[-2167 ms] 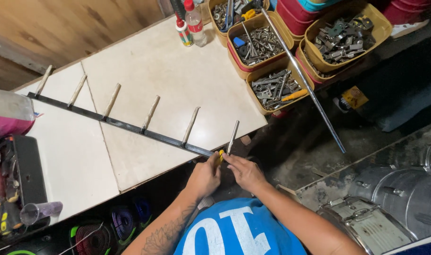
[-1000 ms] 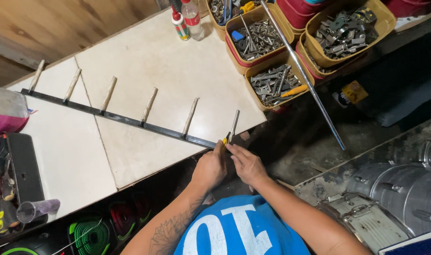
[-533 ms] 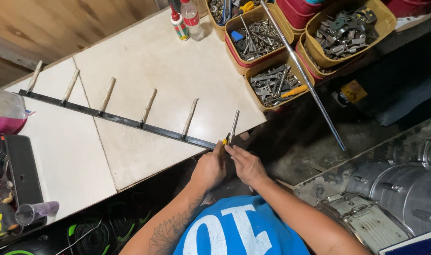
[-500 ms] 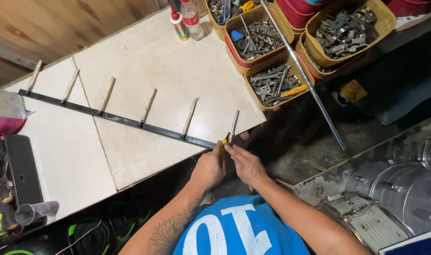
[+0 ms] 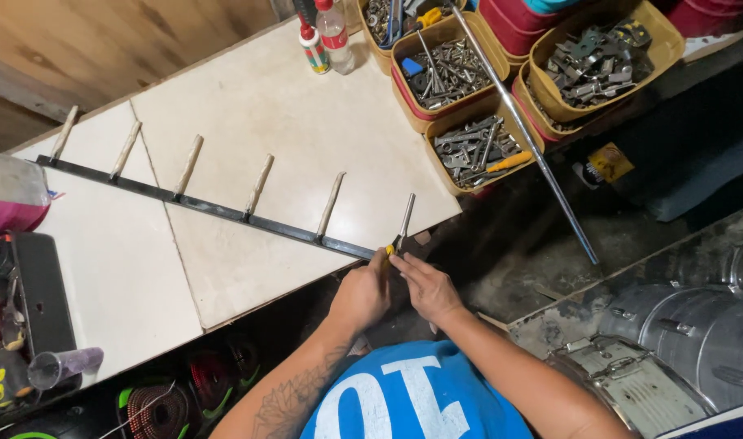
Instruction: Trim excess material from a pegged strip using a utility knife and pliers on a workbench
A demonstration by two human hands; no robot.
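Note:
A long dark metal bar (image 5: pixel 217 210) lies slantwise across the pale tabletop (image 5: pixel 265 122), with several light pegs (image 5: pixel 260 183) sticking up from it. At the bar's near end, by the table's edge, my left hand (image 5: pixel 361 294) is closed around a small yellow-handled tool (image 5: pixel 390 248). My right hand (image 5: pixel 425 286) pinches the same spot from the right, fingertips at the base of a thin metal rod (image 5: pixel 405 218) that stands at the bar's end.
Tan bins of bolts and metal parts (image 5: pixel 448 61) (image 5: pixel 599 53) crowd the table's far right corner, beside two small bottles (image 5: pixel 324 32). A long steel rod (image 5: pixel 526 134) leans over them. Silver drums (image 5: pixel 697 341) stand at the right; tools and wire coils lie at lower left.
Both hands have stayed at the bar's near end with only slight finger movement. The view shifted a little; the bar has not moved.

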